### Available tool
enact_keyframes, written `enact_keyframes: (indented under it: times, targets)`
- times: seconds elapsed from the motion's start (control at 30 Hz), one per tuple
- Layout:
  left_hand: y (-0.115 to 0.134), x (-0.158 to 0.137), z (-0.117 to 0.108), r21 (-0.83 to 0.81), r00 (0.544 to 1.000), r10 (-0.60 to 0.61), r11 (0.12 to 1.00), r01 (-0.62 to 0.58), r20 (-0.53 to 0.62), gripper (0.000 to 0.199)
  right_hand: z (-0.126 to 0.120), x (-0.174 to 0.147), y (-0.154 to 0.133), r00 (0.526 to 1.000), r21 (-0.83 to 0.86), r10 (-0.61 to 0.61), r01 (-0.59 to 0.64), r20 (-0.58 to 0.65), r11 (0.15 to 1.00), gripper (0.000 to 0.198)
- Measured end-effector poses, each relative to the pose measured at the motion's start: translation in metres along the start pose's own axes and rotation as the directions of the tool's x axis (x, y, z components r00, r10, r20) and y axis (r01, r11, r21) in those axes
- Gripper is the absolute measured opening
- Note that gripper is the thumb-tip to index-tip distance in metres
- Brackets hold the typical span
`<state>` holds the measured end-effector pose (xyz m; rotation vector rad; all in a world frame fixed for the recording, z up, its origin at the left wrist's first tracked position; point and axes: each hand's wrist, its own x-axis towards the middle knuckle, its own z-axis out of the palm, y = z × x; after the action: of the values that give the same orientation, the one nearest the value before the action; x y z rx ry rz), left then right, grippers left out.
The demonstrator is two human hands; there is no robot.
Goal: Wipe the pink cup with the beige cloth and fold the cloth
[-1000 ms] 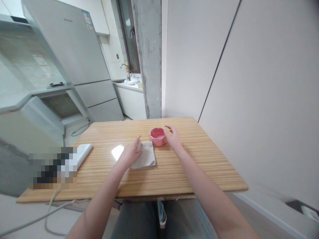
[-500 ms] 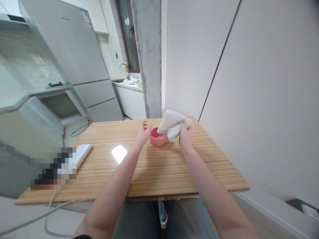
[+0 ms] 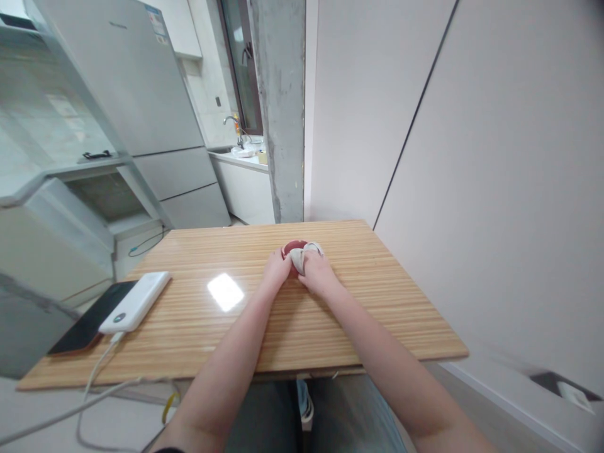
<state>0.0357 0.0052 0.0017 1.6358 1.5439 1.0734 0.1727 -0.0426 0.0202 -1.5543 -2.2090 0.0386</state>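
A small pink-red bowl sits on the wooden table, its near side mostly covered by my hands. My left hand is curled against the bowl's left side, with the thumb over the near rim. In my right hand a whitish cloth is bunched up and pressed at the bowl's rim and into its opening. Part of the cloth sticks up behind my right fingers. The fingertips inside the cloth are hidden.
At the table's left lie a white power bank with a cable plugged in and a dark flat device. A white panel wall stands on the right, a concrete pillar behind the table.
My right hand has brought the cloth down and left from above the table to the bowl, crumpling it. My left hand has closed in on the bowl's side.
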Motion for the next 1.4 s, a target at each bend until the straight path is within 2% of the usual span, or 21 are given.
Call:
enact_keyframes:
  times: [0.07,0.17,0.27,0.37,0.43,0.5,0.57,0.67,0.73,0.8,0.87,0.93,1.03,1.1,1.2,1.3,1.4]
  targets:
    - [0.002,-0.001,0.001,-0.055,1.000,-0.006,0.998,0.006,-0.011,0.026,0.000,0.000,0.000,1.000,-0.040,0.001,-0.001,0.001,0.999,0.033]
    - [0.008,-0.005,0.004,-0.152,0.994,0.014,0.988,-0.032,-0.112,0.028,0.001,0.001,0.004,1.000,-0.023,-0.014,0.014,-0.015,1.000,0.032]
    - [0.017,-0.014,0.013,-0.376,0.976,-0.064,0.926,-0.020,-0.209,0.035,0.005,0.002,0.008,0.997,0.057,-0.028,0.032,-0.071,0.998,0.027]
    - [0.025,-0.022,0.026,-0.669,0.981,-0.176,0.739,0.080,-0.077,0.042,0.012,0.003,0.008,0.983,0.160,-0.032,0.061,-0.179,0.985,0.028]
    - [0.027,-0.023,0.029,-0.743,0.985,-0.171,0.659,0.116,0.002,0.041,0.016,0.004,0.007,0.974,0.218,-0.044,0.094,-0.221,0.972,0.033]
    - [0.025,-0.021,0.025,-0.728,0.982,-0.187,0.676,0.111,-0.023,0.043,0.018,0.006,0.007,0.969,0.256,-0.104,0.162,-0.226,0.953,0.038]
    - [0.021,-0.015,0.015,-0.645,0.970,-0.202,0.761,0.070,-0.133,0.047,0.018,0.008,0.010,0.959,0.279,-0.191,0.246,-0.210,0.928,0.045]
    - [0.016,-0.009,-0.001,-0.446,0.958,-0.113,0.895,-0.018,-0.265,0.045,0.017,0.011,0.015,0.944,0.272,-0.278,0.319,-0.179,0.908,0.048]
    - [0.015,-0.008,-0.006,-0.344,0.963,-0.039,0.937,-0.056,-0.265,0.041,0.016,0.010,0.017,0.950,0.241,-0.267,0.300,-0.162,0.923,0.047]
    - [0.016,-0.010,-0.006,-0.310,0.968,0.007,0.947,-0.086,-0.249,0.038,0.013,0.008,0.019,0.960,0.204,-0.194,0.235,-0.200,0.950,0.048]
    - [0.018,-0.013,-0.003,-0.331,0.969,0.019,0.938,-0.103,-0.247,0.036,0.010,0.005,0.018,0.949,0.174,-0.135,0.190,-0.283,0.966,0.045]
    - [0.021,-0.016,-0.002,-0.374,0.972,-0.006,0.923,-0.085,-0.236,0.036,0.008,0.003,0.015,0.932,0.151,-0.135,0.195,-0.335,0.969,0.039]
    - [0.026,-0.019,-0.006,-0.355,0.974,-0.019,0.933,-0.064,-0.227,0.036,0.008,0.002,0.010,0.945,0.143,-0.205,0.246,-0.254,0.959,0.035]
    - [0.029,-0.020,-0.012,-0.293,0.966,-0.006,0.953,-0.072,-0.257,0.035,0.010,0.002,0.007,0.951,0.163,-0.243,0.275,-0.191,0.948,0.040]
    - [0.030,-0.020,-0.018,-0.255,0.949,-0.003,0.963,-0.082,-0.315,0.030,0.016,0.004,0.005,0.943,0.231,-0.273,0.314,-0.191,0.921,0.050]
    - [0.030,-0.022,-0.017,-0.212,0.940,0.059,0.968,-0.137,-0.337,0.030,0.023,0.007,0.006,0.929,0.370,-0.304,0.364,-0.212,0.855,0.054]
    - [0.032,-0.025,-0.013,-0.167,0.940,0.098,0.973,-0.160,-0.326,0.034,0.025,0.006,0.007,0.941,0.494,-0.250,0.333,-0.228,0.803,0.055]
